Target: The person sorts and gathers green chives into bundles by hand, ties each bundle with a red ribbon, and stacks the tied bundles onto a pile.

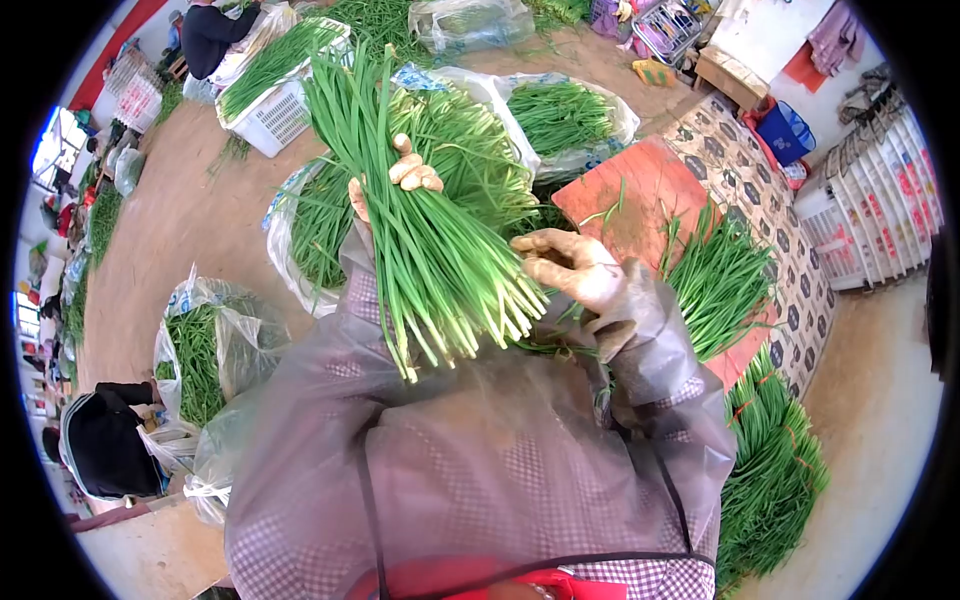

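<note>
My left hand (pixel 415 176) is closed around a thick bunch of garlic chives (pixel 430 235), held slantwise in front of my chest. The leafy tips point up and away, while the pale cut ends fan out toward me. Just right of those ends is my right hand (pixel 572 270), its thumb and fingers curled together in a pinch. What sits between the fingertips, if anything, is too small to make out. Beyond the bunch lies a large heap of loose chives (pixel 465 150) in an open plastic bag.
To my right, a red board (pixel 640 200) carries a pile of chives (pixel 722 290); tied bundles (pixel 770 470) lie nearer. Bags of chives (pixel 195 350) stand on the left. A white crate (pixel 275 115) is ahead, with a person (pixel 215 40) beside it. White crates (pixel 870 205) are stacked at right.
</note>
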`<control>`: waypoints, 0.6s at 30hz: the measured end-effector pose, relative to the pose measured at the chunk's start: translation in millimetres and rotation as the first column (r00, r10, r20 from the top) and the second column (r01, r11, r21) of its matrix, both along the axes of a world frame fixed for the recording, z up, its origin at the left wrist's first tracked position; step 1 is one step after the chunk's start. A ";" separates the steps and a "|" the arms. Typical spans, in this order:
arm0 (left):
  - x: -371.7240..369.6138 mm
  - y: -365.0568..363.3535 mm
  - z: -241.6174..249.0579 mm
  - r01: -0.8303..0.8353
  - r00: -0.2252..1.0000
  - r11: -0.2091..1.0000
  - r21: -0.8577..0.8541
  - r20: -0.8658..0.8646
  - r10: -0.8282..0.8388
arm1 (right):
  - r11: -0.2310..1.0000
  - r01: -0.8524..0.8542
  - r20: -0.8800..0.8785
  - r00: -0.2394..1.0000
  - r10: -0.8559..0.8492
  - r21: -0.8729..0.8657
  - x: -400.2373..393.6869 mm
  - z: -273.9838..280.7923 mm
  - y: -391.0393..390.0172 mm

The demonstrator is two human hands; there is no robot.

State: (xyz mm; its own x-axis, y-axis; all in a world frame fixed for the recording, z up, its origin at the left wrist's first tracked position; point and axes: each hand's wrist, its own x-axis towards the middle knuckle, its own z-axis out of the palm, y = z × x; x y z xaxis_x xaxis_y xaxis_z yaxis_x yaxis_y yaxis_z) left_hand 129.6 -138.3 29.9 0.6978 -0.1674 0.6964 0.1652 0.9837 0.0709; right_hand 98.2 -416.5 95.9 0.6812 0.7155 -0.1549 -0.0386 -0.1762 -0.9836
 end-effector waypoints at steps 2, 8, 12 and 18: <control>0.9 -0.8 -1.7 0.014 1.000 1.000 -0.019 0.020 -0.014 | 1.000 0.019 -0.013 1.000 -0.019 -0.013 0.6 -8.8 12.4; -3.8 2.9 -6.2 0.059 0.998 0.998 -0.030 0.010 -0.059 | 0.999 0.013 0.130 0.991 -0.018 0.038 1.8 -21.2 24.6; -2.5 6.0 -12.7 0.085 0.996 0.996 -0.022 0.043 -0.084 | 0.996 0.055 0.482 0.876 -0.017 -0.066 2.4 -21.5 27.7; -10.8 6.1 -15.3 0.064 0.998 0.997 -0.037 -0.018 -0.064 | 0.991 0.113 0.615 0.787 -0.046 -0.070 -3.8 -25.0 39.2</control>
